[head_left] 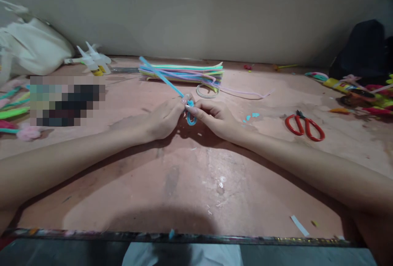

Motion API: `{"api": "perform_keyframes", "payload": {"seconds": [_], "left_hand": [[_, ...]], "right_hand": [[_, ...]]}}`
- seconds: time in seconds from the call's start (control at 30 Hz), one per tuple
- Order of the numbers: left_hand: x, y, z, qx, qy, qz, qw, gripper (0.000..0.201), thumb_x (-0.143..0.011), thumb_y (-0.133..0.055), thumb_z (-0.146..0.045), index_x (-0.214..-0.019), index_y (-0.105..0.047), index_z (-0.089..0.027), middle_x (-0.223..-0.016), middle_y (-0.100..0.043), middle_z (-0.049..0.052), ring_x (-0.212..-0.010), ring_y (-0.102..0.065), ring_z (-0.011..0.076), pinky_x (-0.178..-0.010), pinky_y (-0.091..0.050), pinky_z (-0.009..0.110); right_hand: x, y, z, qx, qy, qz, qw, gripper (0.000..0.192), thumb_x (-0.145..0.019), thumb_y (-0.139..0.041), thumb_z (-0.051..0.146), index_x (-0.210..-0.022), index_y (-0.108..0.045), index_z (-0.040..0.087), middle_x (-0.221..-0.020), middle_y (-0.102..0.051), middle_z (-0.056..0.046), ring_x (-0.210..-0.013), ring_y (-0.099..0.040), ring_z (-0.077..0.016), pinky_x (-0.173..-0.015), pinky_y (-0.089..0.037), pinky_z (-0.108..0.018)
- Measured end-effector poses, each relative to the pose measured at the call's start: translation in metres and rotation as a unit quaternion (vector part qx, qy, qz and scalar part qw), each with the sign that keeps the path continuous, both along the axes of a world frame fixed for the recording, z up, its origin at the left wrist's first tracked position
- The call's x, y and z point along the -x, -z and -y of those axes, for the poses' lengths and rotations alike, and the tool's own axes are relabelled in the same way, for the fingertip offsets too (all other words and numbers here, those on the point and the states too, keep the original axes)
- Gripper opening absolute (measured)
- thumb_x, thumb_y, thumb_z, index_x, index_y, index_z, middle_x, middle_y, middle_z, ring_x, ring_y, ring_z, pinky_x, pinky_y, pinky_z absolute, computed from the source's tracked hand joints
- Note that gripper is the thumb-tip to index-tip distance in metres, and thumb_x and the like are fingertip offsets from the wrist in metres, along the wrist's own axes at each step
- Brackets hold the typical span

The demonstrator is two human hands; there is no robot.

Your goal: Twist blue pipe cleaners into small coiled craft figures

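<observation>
Both hands meet above the middle of the table. My left hand (168, 115) pinches a blue pipe cleaner (164, 78), whose long straight end sticks up to the far left. The fingers of my right hand (216, 118) are closed on the same pipe cleaner, where it bends into a small loop hanging just below the fingertips. A fluffy blue bit shows between the thumbs. Part of the bend is hidden by the fingers. Behind the hands lies a bundle of coloured pipe cleaners (181, 73), with a roll of tape (208, 91) at its near side.
Red-handled scissors (304, 127) and small blue scraps (253, 116) lie on the right. Glue bottles (95, 61) and a white bag (37, 47) stand at the back left. Finished fluffy pieces (27, 131) lie far left. A dark bag (359, 49) and colourful items crowd the far right.
</observation>
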State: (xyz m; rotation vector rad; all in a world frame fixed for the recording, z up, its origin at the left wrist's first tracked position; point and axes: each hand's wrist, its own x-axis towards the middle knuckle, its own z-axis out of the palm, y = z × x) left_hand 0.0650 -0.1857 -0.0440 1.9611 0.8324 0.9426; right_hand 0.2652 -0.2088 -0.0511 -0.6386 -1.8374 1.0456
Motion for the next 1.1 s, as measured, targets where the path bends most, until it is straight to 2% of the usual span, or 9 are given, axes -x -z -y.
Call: {"api": "perform_keyframes", "payload": {"seconds": [0.1,0.17,0.3,0.4,0.5,0.63,0.77,0.9,1.1], "left_hand": [[-0.004,-0.003,0.002,-0.049,-0.025,-0.019,0.998,0.037,-0.109,-0.048,-0.042,-0.077,-0.049,-0.024,-0.073,-0.054,0.001,-0.071,-0.047,0.0191,-0.070,-0.035,0.034],[-0.007,-0.005,0.003,-0.032,-0.031,0.000,0.999,0.039,-0.109,-0.050,-0.044,-0.076,-0.049,-0.024,-0.074,-0.053,0.001,-0.072,-0.049,0.0191,-0.069,-0.038,0.033],[-0.011,-0.010,0.009,-0.013,0.019,0.016,1.000,0.045,-0.108,-0.054,-0.054,-0.075,-0.054,-0.023,-0.070,-0.052,0.001,-0.071,-0.050,0.0192,-0.069,-0.044,0.031],[-0.012,-0.014,0.017,0.006,0.033,-0.007,0.999,0.048,-0.109,-0.053,-0.057,-0.075,-0.055,-0.023,-0.064,-0.051,0.000,-0.066,-0.051,0.0182,-0.064,-0.044,0.030],[-0.011,-0.017,0.023,0.027,0.024,-0.021,0.999,0.046,-0.111,-0.049,-0.055,-0.078,-0.053,-0.024,-0.064,-0.052,-0.002,-0.057,-0.048,0.0160,-0.057,-0.040,0.028],[-0.008,-0.010,0.019,-0.030,-0.005,-0.045,0.999,0.038,-0.112,-0.053,-0.049,-0.084,-0.058,-0.024,-0.070,-0.059,-0.001,-0.066,-0.055,0.0173,-0.065,-0.044,0.027],[-0.007,-0.004,0.011,0.001,0.020,-0.030,0.999,0.042,-0.112,-0.052,-0.051,-0.082,-0.059,-0.023,-0.069,-0.060,0.001,-0.061,-0.052,0.0166,-0.058,-0.041,0.029],[-0.008,-0.020,0.008,0.031,0.057,-0.017,0.998,0.040,-0.106,-0.062,-0.054,-0.084,-0.064,-0.020,-0.077,-0.062,0.002,-0.067,-0.054,0.0157,-0.060,-0.043,0.026],[-0.003,-0.042,0.007,0.051,0.149,-0.056,0.986,0.041,-0.105,-0.062,-0.058,-0.091,-0.069,-0.019,-0.092,-0.070,0.004,-0.094,-0.068,0.0225,-0.079,-0.054,0.027]], "right_hand": [[-0.002,0.003,-0.003,-0.023,0.042,0.020,0.999,0.053,-0.102,-0.065,0.069,-0.079,-0.063,0.020,-0.077,-0.065,-0.001,-0.077,-0.057,-0.0161,-0.074,-0.045,-0.030],[-0.003,0.004,-0.005,-0.046,0.059,0.037,0.996,0.055,-0.102,-0.063,0.071,-0.077,-0.058,0.021,-0.073,-0.061,0.000,-0.073,-0.054,-0.0156,-0.071,-0.042,-0.030],[-0.003,0.001,-0.006,-0.078,0.062,0.045,0.994,0.056,-0.105,-0.057,0.071,-0.078,-0.050,0.023,-0.073,-0.055,0.001,-0.071,-0.049,-0.0152,-0.071,-0.042,-0.030],[-0.002,-0.002,-0.004,-0.085,0.044,0.035,0.995,0.051,-0.108,-0.055,0.066,-0.081,-0.052,0.024,-0.077,-0.057,0.001,-0.073,-0.050,-0.0151,-0.074,-0.044,-0.030],[0.000,-0.001,-0.003,-0.068,0.027,0.006,0.997,0.042,-0.110,-0.058,0.059,-0.087,-0.057,0.023,-0.082,-0.061,0.001,-0.076,-0.054,-0.0144,-0.077,-0.047,-0.029],[0.000,0.001,-0.004,-0.043,0.013,-0.012,0.999,0.037,-0.109,-0.061,0.056,-0.093,-0.058,0.023,-0.086,-0.063,0.001,-0.079,-0.059,-0.0135,-0.080,-0.050,-0.029],[-0.001,0.001,-0.006,-0.008,-0.003,-0.026,1.000,0.042,-0.106,-0.064,0.061,-0.090,-0.057,0.023,-0.084,-0.061,0.001,-0.080,-0.061,-0.0139,-0.074,-0.051,-0.027],[-0.002,0.000,-0.007,0.019,-0.013,-0.063,0.998,0.043,-0.103,-0.070,0.059,-0.085,-0.055,0.023,-0.086,-0.061,-0.001,-0.084,-0.061,-0.0135,-0.065,-0.047,-0.023],[-0.005,0.006,-0.011,0.033,-0.062,-0.049,0.996,0.045,-0.105,-0.068,0.059,-0.085,-0.054,0.021,-0.074,-0.056,0.003,-0.076,-0.060,-0.0117,-0.067,-0.049,-0.023]]}}
